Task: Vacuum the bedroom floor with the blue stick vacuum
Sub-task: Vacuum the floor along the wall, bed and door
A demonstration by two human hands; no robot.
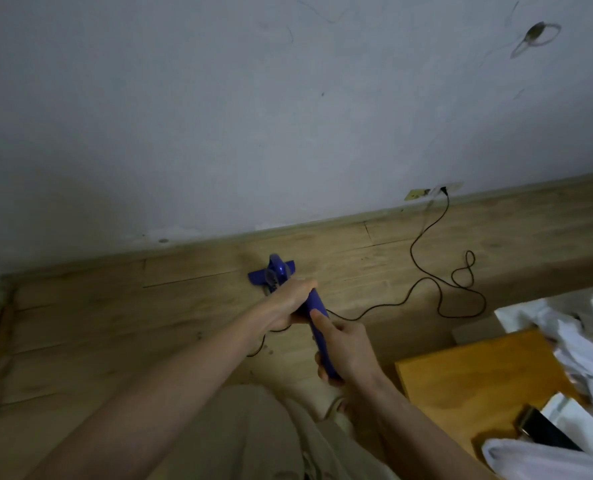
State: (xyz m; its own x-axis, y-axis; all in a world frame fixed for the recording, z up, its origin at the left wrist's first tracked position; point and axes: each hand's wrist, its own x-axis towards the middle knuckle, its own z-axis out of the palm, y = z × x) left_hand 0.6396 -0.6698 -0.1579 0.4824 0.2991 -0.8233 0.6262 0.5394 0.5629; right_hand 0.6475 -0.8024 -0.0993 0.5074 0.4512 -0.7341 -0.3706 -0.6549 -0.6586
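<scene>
**Blue Plastic Stick, Two-Hand Grip: Working the Wall Edge**

Blue plastic fills both grips. The right hand (pixel 345 348) wraps the upper end of the blue stick vacuum (pixel 317 320), index finger laid straight along the handle. The left hand (pixel 293 299) clenches the shaft lower down. The flat blue floor head (pixel 271 271) sits on the pale wood-plank floor (pixel 115 323), close to the skirting below the grey wall (pixel 219 133).

Procedure, as judged:
1. Keep the head flat; draw slow, overlapping strokes parallel to the skirting.
2. Steer from the lower hand.
3. The thin black power cord (pixel 426 285) lies looped to the right; keep strokes clear of it.
4. Avoid striking the orange wooden table (pixel 468 382).
</scene>
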